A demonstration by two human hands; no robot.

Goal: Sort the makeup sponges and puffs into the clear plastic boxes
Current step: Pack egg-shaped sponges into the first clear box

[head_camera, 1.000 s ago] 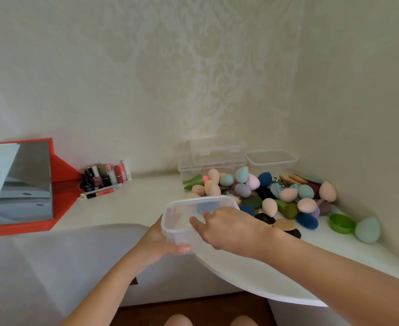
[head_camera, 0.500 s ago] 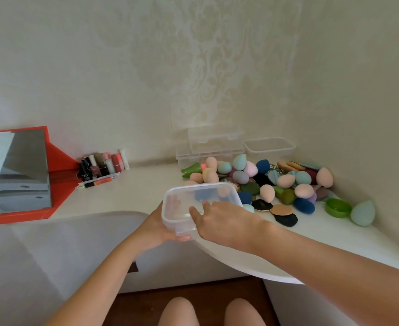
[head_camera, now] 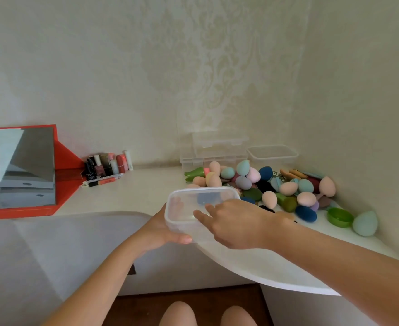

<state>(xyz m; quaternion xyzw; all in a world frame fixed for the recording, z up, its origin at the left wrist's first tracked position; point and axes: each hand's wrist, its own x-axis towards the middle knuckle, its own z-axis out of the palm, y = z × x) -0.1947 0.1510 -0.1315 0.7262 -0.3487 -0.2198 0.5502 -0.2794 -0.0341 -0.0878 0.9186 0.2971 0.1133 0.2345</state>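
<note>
A clear plastic box (head_camera: 184, 208) is held at the front edge of the white table, just before a pile of makeup sponges and puffs (head_camera: 264, 187) in pink, teal, blue, green and black. My left hand (head_camera: 161, 231) grips the box from below at its near left corner. My right hand (head_camera: 236, 222) rests on the box's right rim with its fingers over the opening; whether it holds anything small is hidden. Further clear plastic boxes (head_camera: 215, 149) and an open tub (head_camera: 272, 154) stand at the back wall behind the pile.
A red-framed mirror (head_camera: 25, 168) stands at the left. Bottles and tubes of cosmetics (head_camera: 106, 167) line the wall. A green lid (head_camera: 339, 217) and a lone teal sponge (head_camera: 365, 223) lie at the right. The white table (head_camera: 264, 267) curves away at its front edge.
The view has tilted down a little, so my knees show at the bottom. Both hands and the box have stayed nearly in place at the table's edge.
</note>
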